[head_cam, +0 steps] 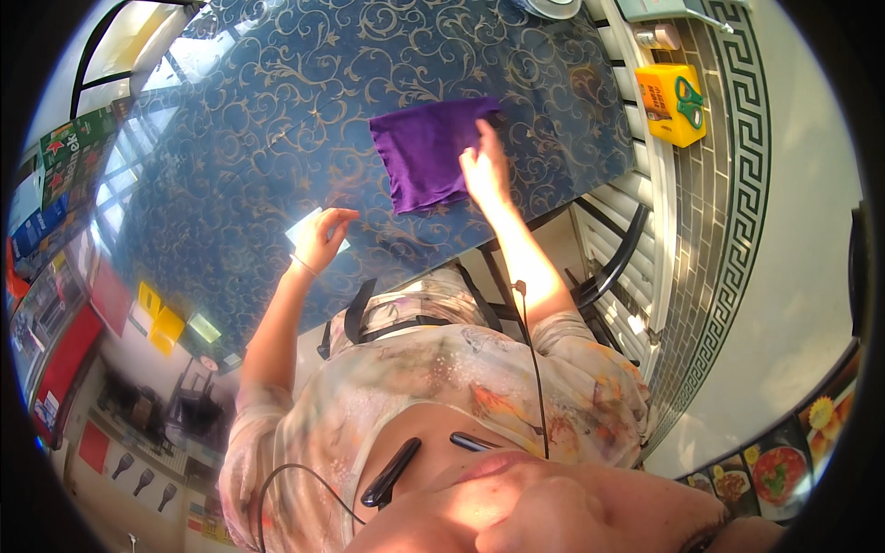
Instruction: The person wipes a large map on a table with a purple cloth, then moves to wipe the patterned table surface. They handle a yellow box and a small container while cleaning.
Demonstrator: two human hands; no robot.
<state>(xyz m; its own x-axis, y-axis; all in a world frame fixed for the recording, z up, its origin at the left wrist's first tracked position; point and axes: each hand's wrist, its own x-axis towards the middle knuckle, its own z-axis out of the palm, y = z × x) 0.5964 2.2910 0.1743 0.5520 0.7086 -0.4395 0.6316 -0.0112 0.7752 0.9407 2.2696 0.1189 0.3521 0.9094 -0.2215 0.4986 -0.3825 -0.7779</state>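
Observation:
A purple cloth, roughly square with a wavy lower edge, lies on a table covered in blue scroll-patterned cloth. Over its right edge is my right hand, slightly blurred, index finger extended and thumb apart; whether it touches the cloth is unclear. To the left and nearer my body, my left hand is over a small pale sheet, with its fingers bent towards the right and the thumb apart. The hand hides the sheet's middle, and I see no grip on it.
At the right, a yellow box with green-handled scissors stands on a ledge beside a small jar. A dish sits at the table's far edge. A black-framed chair is below the table's right side. A cable hangs over my right arm.

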